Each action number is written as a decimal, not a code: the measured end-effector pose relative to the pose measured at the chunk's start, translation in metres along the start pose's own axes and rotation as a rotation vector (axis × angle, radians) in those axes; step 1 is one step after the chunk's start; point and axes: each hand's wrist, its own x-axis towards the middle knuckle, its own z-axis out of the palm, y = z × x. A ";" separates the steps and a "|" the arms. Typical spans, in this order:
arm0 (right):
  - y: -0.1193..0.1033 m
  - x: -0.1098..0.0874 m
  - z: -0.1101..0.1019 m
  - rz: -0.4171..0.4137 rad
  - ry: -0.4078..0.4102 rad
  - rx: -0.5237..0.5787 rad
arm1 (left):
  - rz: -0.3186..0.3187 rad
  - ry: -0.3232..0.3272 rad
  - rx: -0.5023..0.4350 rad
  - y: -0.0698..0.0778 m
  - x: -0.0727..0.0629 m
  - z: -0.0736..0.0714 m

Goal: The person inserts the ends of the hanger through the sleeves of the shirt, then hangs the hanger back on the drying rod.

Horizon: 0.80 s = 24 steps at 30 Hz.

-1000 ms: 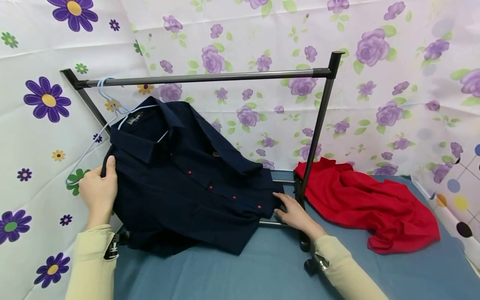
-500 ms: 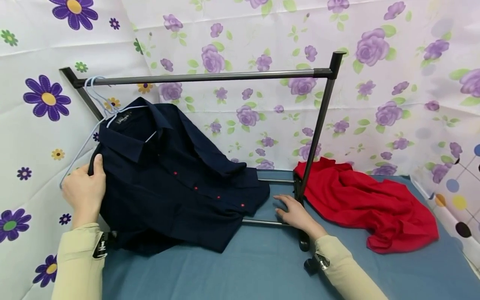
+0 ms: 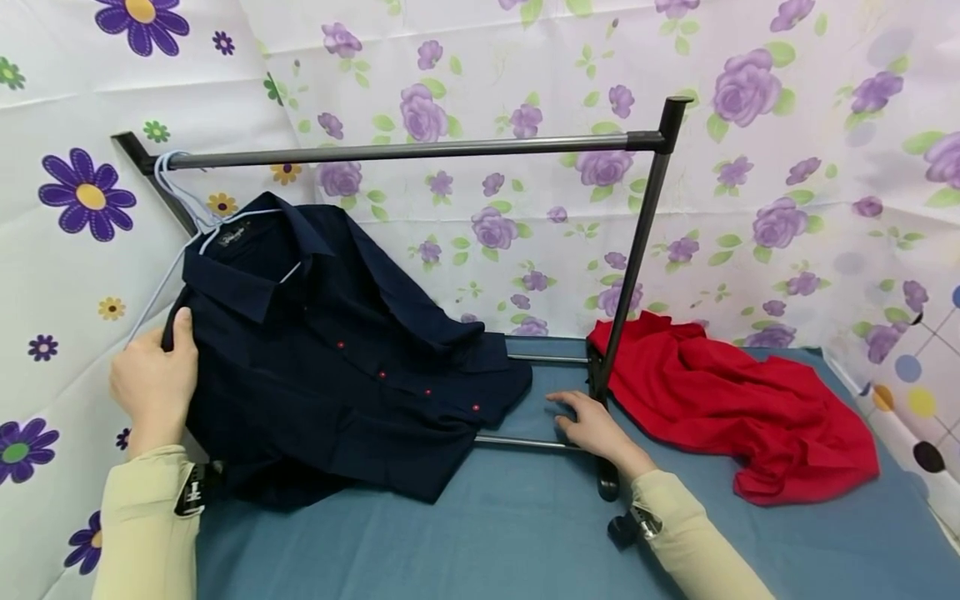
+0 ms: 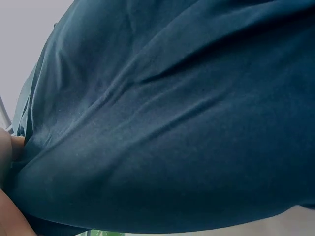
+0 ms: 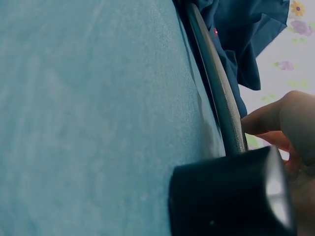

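A dark navy shirt (image 3: 322,375) with red buttons hangs from a light blue hanger (image 3: 197,212), whose hook is over the rack's top bar (image 3: 405,152) at its left end. My left hand (image 3: 153,379) grips the shirt's edge at the shoulder, thumb in front. In the left wrist view the navy cloth (image 4: 167,123) fills nearly everything, with part of the hand at the left edge. My right hand (image 3: 592,429) holds nothing; its fingers are loosely bent beside the rack's right post, a short way right of the shirt's hem.
A crumpled red garment (image 3: 742,408) lies on the blue cloth-covered table (image 3: 420,542) right of the rack. The rack's right post (image 3: 637,258) and lower rail (image 3: 525,443) stand near my right hand. Flower-patterned sheets (image 3: 495,75) hang behind and at the left.
My left hand has drawn the shirt and hanger leftward, the hook sliding along the bar to its left end. The hem has come away from my right hand, which has barely moved.
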 end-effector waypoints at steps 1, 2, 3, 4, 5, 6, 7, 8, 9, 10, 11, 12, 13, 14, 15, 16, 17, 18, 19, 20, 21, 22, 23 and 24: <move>0.000 0.000 0.000 0.002 0.000 0.003 | 0.022 0.007 0.000 0.000 -0.001 0.000; 0.000 0.000 0.000 0.004 -0.002 0.008 | 0.047 0.016 -0.003 0.001 -0.002 0.000; 0.000 0.000 0.000 0.010 -0.003 0.015 | 0.074 0.025 -0.002 0.001 -0.003 -0.001; 0.000 0.000 0.000 0.007 -0.002 0.015 | 0.102 0.036 -0.003 0.001 -0.004 -0.001; 0.001 0.000 0.000 0.006 -0.001 0.017 | 0.129 0.044 -0.002 0.002 -0.005 -0.001; 0.001 0.000 0.000 0.003 -0.001 0.018 | 0.150 0.049 0.001 0.002 -0.006 -0.001; 0.001 0.000 0.000 0.001 0.001 0.019 | 0.168 0.052 0.004 0.002 -0.007 -0.002; 0.001 0.000 0.000 -0.003 0.002 0.020 | 0.179 0.052 0.002 0.003 -0.008 -0.002; 0.001 -0.001 0.000 -0.006 0.003 0.023 | 0.186 0.052 0.002 0.004 -0.009 -0.002; 0.001 -0.001 0.000 -0.009 0.004 0.027 | 0.189 0.049 -0.001 0.005 -0.010 -0.002; 0.000 -0.001 0.000 -0.011 0.004 0.033 | 0.194 0.045 -0.002 0.005 -0.011 -0.003; 0.000 -0.001 0.000 -0.012 0.004 0.038 | 0.196 0.039 -0.002 0.006 -0.011 -0.002; 0.000 -0.001 0.000 -0.011 0.003 0.046 | 0.199 0.033 -0.003 0.007 -0.012 -0.002; 0.000 -0.001 -0.001 -0.008 0.001 0.053 | 0.202 0.031 -0.004 0.008 -0.013 -0.002; -0.001 -0.001 -0.001 -0.004 0.000 0.060 | 0.203 0.028 -0.002 0.009 -0.013 -0.002; -0.001 -0.001 -0.001 -0.001 -0.001 0.064 | 0.209 0.028 0.004 0.010 -0.014 -0.002; -0.001 -0.001 -0.001 0.004 -0.002 0.070 | 0.219 0.031 0.011 0.011 -0.015 -0.002; -0.001 -0.002 -0.002 0.010 -0.005 0.079 | 0.226 0.035 0.021 0.012 -0.017 -0.002; 0.000 -0.002 -0.003 0.013 -0.007 0.086 | 0.234 0.045 0.029 0.013 -0.019 -0.002; 0.000 -0.002 -0.004 0.013 -0.011 0.096 | 0.240 0.054 0.037 0.015 -0.022 -0.001; 0.000 -0.002 -0.004 0.009 -0.014 0.104 | 0.244 0.063 0.048 0.017 -0.024 -0.001; 0.001 -0.002 -0.005 0.001 -0.018 0.113 | 0.250 0.076 0.059 0.019 -0.027 -0.001; 0.001 -0.003 -0.007 -0.003 -0.023 0.122 | 0.259 0.094 0.062 0.021 -0.030 0.000; 0.001 -0.003 -0.008 -0.007 -0.032 0.131 | 0.269 0.112 0.061 0.024 -0.033 0.001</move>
